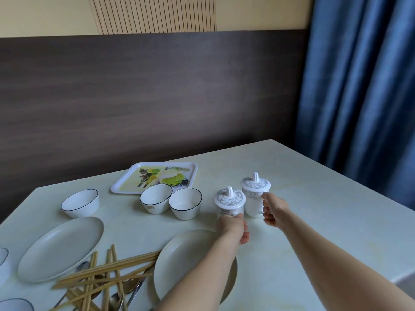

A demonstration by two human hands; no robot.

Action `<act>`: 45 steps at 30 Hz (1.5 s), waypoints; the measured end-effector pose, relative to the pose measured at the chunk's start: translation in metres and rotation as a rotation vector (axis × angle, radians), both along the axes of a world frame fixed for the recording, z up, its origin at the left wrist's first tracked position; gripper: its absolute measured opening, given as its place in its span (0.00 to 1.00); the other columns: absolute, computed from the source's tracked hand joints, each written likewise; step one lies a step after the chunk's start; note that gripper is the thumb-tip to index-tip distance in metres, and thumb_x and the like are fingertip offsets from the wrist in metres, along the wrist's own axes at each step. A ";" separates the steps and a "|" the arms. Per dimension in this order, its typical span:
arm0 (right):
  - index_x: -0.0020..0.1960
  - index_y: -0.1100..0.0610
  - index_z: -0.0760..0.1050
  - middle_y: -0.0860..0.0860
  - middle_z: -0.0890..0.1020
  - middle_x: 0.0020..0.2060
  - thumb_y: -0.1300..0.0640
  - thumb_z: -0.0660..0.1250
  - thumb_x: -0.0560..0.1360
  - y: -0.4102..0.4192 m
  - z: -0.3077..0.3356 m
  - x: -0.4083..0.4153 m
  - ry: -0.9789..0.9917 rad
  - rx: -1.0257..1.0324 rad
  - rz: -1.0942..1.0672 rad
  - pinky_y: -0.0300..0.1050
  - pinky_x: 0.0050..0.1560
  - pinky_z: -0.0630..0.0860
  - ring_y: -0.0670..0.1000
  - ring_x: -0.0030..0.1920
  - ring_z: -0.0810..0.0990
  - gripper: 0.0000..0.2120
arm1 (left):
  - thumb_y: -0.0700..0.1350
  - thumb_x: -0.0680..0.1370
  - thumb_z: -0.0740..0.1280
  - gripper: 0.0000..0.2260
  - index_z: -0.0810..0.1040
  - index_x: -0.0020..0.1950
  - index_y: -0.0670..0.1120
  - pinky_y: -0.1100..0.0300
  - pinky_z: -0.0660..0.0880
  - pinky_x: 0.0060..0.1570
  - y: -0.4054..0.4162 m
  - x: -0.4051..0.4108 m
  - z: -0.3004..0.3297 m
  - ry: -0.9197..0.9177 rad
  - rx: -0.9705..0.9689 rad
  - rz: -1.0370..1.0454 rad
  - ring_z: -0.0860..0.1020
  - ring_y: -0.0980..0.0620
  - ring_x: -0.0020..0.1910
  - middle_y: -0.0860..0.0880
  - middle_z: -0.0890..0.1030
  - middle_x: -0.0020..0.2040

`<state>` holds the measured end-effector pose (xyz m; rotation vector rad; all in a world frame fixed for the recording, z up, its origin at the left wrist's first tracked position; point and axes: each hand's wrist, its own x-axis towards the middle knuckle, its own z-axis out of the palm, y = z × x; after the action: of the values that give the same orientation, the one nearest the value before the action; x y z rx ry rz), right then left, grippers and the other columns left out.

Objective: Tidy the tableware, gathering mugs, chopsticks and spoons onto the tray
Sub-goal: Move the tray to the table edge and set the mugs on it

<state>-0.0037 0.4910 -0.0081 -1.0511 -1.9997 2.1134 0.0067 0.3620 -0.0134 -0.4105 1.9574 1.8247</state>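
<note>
Left hand grasping nearer white lidded ceramic mug, right hand curled round farther lidded mug, both mid-table, flower-printed white tray at far edge, wooden chopsticks and metal spoons at near-left edge.

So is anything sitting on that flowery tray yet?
No, the tray holds nothing; both lidded mugs stand on the table.

My left hand is covering the lower front of the near mug, so I am not seeing its handle or how my fingers are lying on it. My right hand is hiding the far mug's right side. The spoons are lying mostly buried under the chopsticks, and the bottom edge is cutting both off, as the left edge is cutting two bowls.
</note>
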 end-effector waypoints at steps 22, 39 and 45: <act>0.57 0.64 0.72 0.59 0.77 0.55 0.57 0.62 0.70 -0.057 0.062 0.008 -0.020 0.454 -0.256 0.49 0.52 0.78 0.60 0.52 0.80 0.18 | 0.39 0.79 0.59 0.05 0.72 0.52 0.39 0.57 0.74 0.29 -0.098 -0.017 0.049 0.147 -0.155 0.009 0.74 0.48 0.29 0.44 0.73 0.34; 0.61 0.62 0.71 0.51 0.72 0.31 0.62 0.57 0.73 -0.207 0.079 -0.083 0.066 0.507 0.272 0.41 0.42 0.70 0.53 0.36 0.73 0.17 | 0.39 0.79 0.56 0.12 0.72 0.61 0.44 0.50 0.75 0.48 -0.238 -0.093 0.061 0.139 -0.100 0.310 0.74 0.47 0.45 0.44 0.74 0.56; 0.51 0.58 0.71 0.51 0.71 0.33 0.60 0.58 0.73 -0.191 0.050 -0.140 -0.057 0.537 0.265 0.43 0.46 0.71 0.55 0.42 0.74 0.08 | 0.41 0.78 0.55 0.07 0.68 0.55 0.43 0.53 0.72 0.51 -0.258 -0.149 0.048 0.073 -0.130 0.373 0.70 0.44 0.47 0.44 0.71 0.51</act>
<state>-0.1438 0.2997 0.0418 -0.7926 -2.6385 1.4871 -0.1420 0.1037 0.0343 -0.8080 2.1713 1.9589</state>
